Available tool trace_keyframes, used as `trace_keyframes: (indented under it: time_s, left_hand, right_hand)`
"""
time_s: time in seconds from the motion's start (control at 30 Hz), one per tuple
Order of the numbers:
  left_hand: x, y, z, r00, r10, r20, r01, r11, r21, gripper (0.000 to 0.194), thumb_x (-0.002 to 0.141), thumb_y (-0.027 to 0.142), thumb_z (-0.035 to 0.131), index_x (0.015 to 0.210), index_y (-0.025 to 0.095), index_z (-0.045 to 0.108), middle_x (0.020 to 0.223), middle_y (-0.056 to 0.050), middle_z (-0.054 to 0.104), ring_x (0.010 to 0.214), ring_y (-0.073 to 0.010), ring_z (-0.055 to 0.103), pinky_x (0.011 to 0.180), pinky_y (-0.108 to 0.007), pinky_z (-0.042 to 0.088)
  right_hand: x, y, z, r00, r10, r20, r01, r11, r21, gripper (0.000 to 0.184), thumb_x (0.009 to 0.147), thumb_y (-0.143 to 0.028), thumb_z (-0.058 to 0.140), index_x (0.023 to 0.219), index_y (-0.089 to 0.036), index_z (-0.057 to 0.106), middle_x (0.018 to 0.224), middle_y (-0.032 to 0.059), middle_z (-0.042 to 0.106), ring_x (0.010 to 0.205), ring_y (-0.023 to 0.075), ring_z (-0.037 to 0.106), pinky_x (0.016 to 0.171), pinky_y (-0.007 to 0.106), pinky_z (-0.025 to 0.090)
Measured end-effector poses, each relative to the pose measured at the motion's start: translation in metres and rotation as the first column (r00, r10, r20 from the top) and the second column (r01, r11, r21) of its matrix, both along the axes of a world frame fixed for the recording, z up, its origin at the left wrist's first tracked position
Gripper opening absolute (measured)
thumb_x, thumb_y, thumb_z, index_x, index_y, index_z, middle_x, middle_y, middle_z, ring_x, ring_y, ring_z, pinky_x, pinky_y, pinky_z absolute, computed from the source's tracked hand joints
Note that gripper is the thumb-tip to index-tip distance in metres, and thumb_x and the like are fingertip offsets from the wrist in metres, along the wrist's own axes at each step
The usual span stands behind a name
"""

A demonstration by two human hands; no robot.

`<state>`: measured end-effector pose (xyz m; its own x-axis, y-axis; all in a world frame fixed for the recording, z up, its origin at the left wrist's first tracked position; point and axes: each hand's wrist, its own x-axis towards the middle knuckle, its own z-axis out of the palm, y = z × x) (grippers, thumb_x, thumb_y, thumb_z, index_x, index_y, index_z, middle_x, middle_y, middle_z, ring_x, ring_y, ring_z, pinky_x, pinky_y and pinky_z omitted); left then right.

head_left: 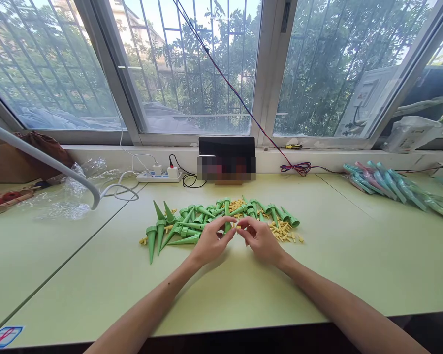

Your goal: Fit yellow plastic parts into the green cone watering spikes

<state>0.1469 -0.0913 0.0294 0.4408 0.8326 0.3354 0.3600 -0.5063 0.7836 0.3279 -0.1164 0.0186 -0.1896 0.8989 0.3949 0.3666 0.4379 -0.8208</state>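
My left hand (213, 239) and my right hand (261, 240) meet at the front of a pile, fingertips almost touching. Both are closed in a pinch on small yellow plastic pieces (238, 228) between the fingertips; whether these are one part or two joined ones is too small to tell. Around my hands lie several green plastic spikes (151, 243), cone-shaped with ribbed caps, pointing different ways. A heap of loose yellow T-shaped pieces (281, 231) lies right of my right hand, and more yellow pieces (233, 205) sit behind the spikes. My fingers partly hide the held part.
A dark-screened device (227, 146) stands against the wall behind the pile. A power strip (158, 176) with cables is to its left, near crumpled clear plastic (76, 189). A white tube (44, 156) crosses the left side. Teal and pink bagged items (386, 182) lie at right.
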Motion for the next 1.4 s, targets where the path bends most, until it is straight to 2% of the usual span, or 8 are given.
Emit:
trace_keyframes:
  time_s: [0.1,0.2,0.37,0.53,0.7,0.93,1.2,1.4]
  left_hand:
    - [0.0,0.001,-0.001,0.996,-0.012,0.083,0.019,0.996,-0.086,0.03,0.091,0.039,0.054,0.108,0.018,0.066,0.075,-0.001,0.061,0.059,-0.0103,0.052,0.051,-0.02,0.051]
    - [0.001,0.001,-0.001,0.989,-0.015,0.145,0.035,0.99,-0.136,0.028,0.089,0.038,0.056,0.105,0.018,0.068,0.073,-0.002,0.061,0.062,-0.0119,0.056,0.051,-0.021,0.052]
    - [0.001,0.001,0.0,0.982,-0.012,0.186,0.044,0.985,-0.165,0.026,0.087,0.037,0.059,0.102,0.018,0.069,0.071,-0.002,0.063,0.065,-0.0136,0.06,0.048,-0.02,0.05]
    - [0.001,0.0,0.003,0.983,0.022,0.182,0.009,0.986,-0.169,0.025,0.086,0.036,0.06,0.097,0.016,0.07,0.065,0.0,0.061,0.052,-0.0097,0.054,0.044,-0.019,0.043]
    - [0.001,0.0,0.001,0.986,0.031,0.163,-0.005,0.988,-0.155,0.026,0.087,0.036,0.059,0.098,0.016,0.07,0.062,0.001,0.058,0.048,-0.0083,0.049,0.045,-0.019,0.042]
    - [0.001,0.001,-0.005,0.991,0.021,0.128,-0.006,0.993,-0.119,0.026,0.088,0.036,0.057,0.099,0.016,0.07,0.07,-0.002,0.062,0.052,-0.0088,0.052,0.046,-0.019,0.045]
    - [0.002,0.0,-0.005,0.998,0.067,0.013,-0.067,0.997,0.037,0.026,0.091,0.036,0.053,0.1,0.018,0.069,0.068,0.0,0.064,0.057,-0.0115,0.059,0.051,-0.02,0.049]
    - [0.001,0.001,-0.008,0.998,0.066,-0.019,-0.065,0.996,0.063,0.024,0.094,0.035,0.047,0.094,0.018,0.065,0.085,-0.002,0.068,0.061,-0.0103,0.058,0.054,-0.02,0.048]
  right_hand:
    - [-0.001,-0.001,0.0,1.0,0.015,0.016,-0.015,1.0,-0.002,0.017,0.095,-0.034,0.055,0.096,-0.019,0.064,0.073,0.0007,0.064,0.054,0.0112,0.054,0.052,0.023,0.042]
    - [-0.001,-0.002,0.0,0.999,0.02,0.028,-0.02,1.0,0.004,0.017,0.094,-0.034,0.056,0.096,-0.019,0.065,0.069,0.0001,0.062,0.054,0.0117,0.053,0.052,0.023,0.041]
    - [-0.001,-0.001,-0.001,0.999,0.02,0.036,-0.02,1.0,0.006,0.018,0.093,-0.035,0.057,0.097,-0.019,0.066,0.069,0.0005,0.063,0.056,0.0127,0.055,0.053,0.024,0.043]
    - [-0.001,-0.002,0.0,0.999,0.026,0.027,-0.026,1.0,0.002,0.015,0.092,-0.032,0.058,0.095,-0.019,0.065,0.069,-0.0001,0.062,0.055,0.0121,0.054,0.053,0.024,0.042]
    - [-0.002,-0.003,0.001,0.999,0.02,0.026,-0.02,1.0,-0.007,0.013,0.092,-0.03,0.058,0.095,-0.019,0.065,0.069,-0.0008,0.062,0.055,0.0117,0.053,0.054,0.023,0.042]
    - [-0.001,-0.002,0.0,0.999,0.015,0.034,-0.014,1.0,-0.005,0.012,0.091,-0.03,0.059,0.093,-0.019,0.065,0.064,-0.0019,0.059,0.055,0.0122,0.053,0.053,0.023,0.041]
    - [0.0,0.0,-0.003,0.999,0.009,0.044,-0.01,1.0,0.005,0.017,0.092,-0.034,0.057,0.093,-0.02,0.065,0.063,-0.0017,0.059,0.056,0.0131,0.053,0.053,0.024,0.041]
    - [-0.001,-0.001,-0.002,0.999,0.005,0.051,-0.005,1.0,0.007,0.017,0.092,-0.035,0.058,0.091,-0.019,0.064,0.063,-0.0017,0.059,0.055,0.013,0.052,0.054,0.024,0.041]
